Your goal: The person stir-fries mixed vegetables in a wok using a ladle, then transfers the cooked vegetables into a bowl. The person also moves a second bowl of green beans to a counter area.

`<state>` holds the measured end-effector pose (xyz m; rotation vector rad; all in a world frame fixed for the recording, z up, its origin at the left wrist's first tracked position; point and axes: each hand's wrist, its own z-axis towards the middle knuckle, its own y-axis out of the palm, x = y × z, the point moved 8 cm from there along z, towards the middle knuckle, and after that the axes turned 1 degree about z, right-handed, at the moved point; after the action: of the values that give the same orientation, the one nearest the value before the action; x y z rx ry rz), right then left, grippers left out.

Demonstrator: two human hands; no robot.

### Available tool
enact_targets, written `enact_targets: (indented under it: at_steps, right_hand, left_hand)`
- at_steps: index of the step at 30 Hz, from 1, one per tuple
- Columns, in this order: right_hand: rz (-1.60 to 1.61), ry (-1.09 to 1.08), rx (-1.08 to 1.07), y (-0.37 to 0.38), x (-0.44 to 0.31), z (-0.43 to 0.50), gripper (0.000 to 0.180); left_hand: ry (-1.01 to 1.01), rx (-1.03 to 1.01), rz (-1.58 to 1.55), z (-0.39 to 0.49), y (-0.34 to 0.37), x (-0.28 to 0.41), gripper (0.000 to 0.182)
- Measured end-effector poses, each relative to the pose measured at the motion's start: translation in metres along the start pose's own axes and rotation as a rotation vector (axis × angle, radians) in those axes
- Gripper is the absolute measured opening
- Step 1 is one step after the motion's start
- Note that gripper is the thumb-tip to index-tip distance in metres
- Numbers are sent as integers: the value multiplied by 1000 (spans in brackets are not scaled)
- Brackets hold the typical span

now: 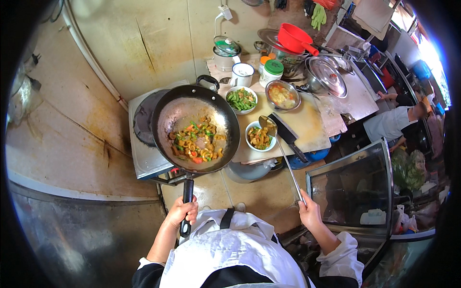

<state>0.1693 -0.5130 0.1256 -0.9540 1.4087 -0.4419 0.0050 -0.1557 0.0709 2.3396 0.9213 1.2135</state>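
My left hand (183, 210) grips the black handle of a wok (228, 135), which is over the gas stove (144, 163) at the left. Sliced food with green and red pieces (198, 138) lies in the wok. In my right hand (309, 210) is the long handle of a metal ladle (268, 124). The ladle's bowl is over a white bowl (260, 147) that holds the same kind of food. A cleaver (283, 129) lies on the cutting board (311, 124), just right of that bowl.
Behind stand a bowl of green beans (241, 100), a metal bowl of soup-like food (282, 95), an enamel mug (242, 73), a green-lidded jar (272, 72) and a lidded pot (326, 77). A glass-paned door (351, 187) is at the right. Beyond it, another person (389, 122) works.
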Motion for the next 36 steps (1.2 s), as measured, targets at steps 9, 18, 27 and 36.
enact_targets:
  at_steps: [9, 18, 27, 36]
  right_hand:
    - [1116, 603, -308, 20, 7, -32, 41]
    - [418, -115, -333, 30, -103, 16, 47]
    - [-215, -429, -243, 26, -107, 26, 49]
    - [-74, -491, -112, 10, -120, 61, 46]
  left_hand:
    - [4, -6, 20, -1, -4, 5, 12]
    - [-71, -158, -36, -15, -4, 9, 14]
    - [-92, -177, 30, -23, 1, 23, 12]
    - [-82, -154, -4, -43, -3, 33, 10]
